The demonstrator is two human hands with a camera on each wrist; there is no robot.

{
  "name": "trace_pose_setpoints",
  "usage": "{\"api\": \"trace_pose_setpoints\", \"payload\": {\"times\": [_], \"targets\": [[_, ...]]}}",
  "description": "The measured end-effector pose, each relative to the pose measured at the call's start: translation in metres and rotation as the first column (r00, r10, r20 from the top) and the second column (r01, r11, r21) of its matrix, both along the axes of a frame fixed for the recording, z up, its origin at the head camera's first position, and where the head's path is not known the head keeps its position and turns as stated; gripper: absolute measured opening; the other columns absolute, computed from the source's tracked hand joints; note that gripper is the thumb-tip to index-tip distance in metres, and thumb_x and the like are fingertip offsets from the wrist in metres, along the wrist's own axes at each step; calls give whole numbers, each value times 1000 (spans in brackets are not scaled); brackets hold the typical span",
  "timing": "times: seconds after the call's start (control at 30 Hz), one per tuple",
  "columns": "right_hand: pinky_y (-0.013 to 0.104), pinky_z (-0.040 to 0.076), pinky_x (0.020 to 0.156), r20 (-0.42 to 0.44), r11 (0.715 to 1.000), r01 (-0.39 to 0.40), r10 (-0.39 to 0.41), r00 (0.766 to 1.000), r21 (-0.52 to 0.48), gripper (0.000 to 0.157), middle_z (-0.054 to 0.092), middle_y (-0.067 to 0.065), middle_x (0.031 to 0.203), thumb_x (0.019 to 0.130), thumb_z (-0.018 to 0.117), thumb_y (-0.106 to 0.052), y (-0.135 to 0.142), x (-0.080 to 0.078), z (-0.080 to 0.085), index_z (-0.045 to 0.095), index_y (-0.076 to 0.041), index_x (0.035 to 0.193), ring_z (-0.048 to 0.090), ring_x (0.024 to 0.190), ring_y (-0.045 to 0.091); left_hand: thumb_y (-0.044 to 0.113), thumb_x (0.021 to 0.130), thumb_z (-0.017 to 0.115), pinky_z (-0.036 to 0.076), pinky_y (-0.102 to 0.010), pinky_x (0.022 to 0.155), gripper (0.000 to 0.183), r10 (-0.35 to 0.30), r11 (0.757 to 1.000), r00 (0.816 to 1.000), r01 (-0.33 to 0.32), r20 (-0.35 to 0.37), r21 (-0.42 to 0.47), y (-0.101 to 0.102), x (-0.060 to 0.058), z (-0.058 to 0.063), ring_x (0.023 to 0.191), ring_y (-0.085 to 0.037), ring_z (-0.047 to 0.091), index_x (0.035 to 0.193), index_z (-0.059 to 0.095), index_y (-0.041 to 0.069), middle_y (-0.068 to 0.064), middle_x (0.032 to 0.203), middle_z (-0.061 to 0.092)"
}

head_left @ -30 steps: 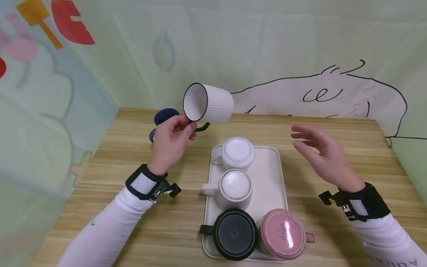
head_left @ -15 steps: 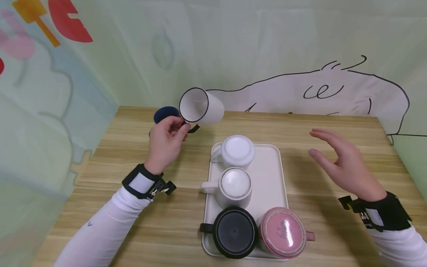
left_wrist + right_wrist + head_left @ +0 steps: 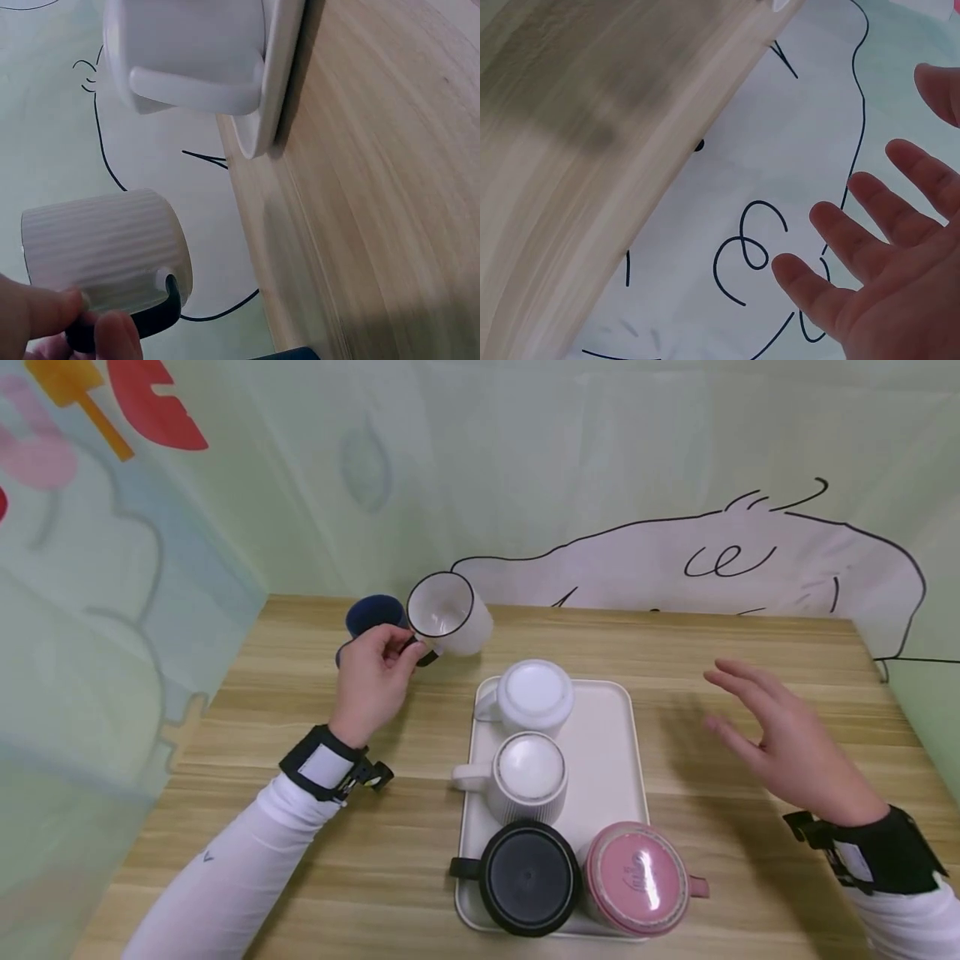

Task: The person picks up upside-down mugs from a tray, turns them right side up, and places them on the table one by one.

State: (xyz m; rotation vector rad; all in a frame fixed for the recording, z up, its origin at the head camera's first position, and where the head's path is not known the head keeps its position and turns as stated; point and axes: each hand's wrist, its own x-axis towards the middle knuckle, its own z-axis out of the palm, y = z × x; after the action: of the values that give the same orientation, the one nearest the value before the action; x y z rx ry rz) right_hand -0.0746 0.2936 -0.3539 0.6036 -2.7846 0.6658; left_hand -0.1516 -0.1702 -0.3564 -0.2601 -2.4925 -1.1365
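Observation:
My left hand pinches the black handle of a white ribbed mug with a dark rim. The mug tilts, its mouth facing up and toward me, near the table's back edge. In the left wrist view the mug's ribbed side shows, and a gap separates its base from the tabletop. Just left of it stands a dark blue mug, partly hidden behind my left hand. My right hand hovers over the right side of the table, fingers spread and holding nothing; the right wrist view shows its straight fingers.
A white tray bears upside-down mugs: a plain white one, a ribbed white one, a black one and a pink one. A printed cloth hangs behind the wooden table.
The white ribbed mug has come down and slightly left, tipping more upright in my left hand. My right hand has drawn back to the right, away from the tray.

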Motion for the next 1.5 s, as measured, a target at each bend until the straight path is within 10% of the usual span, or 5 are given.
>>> {"api": "trace_pose_setpoints", "payload": {"times": [1.5], "targets": [[64,3,114,-2,979,-49,50,999,199,77,24,19,160,86,76,-30,16,25,-26,40,-18,154,9,149,38,16,93,71,41,-34,61,17,77,983,997,-79,-17,-164,-2,-10,-28,69,-22,56,93,69,-1,-10,81,64]]}}
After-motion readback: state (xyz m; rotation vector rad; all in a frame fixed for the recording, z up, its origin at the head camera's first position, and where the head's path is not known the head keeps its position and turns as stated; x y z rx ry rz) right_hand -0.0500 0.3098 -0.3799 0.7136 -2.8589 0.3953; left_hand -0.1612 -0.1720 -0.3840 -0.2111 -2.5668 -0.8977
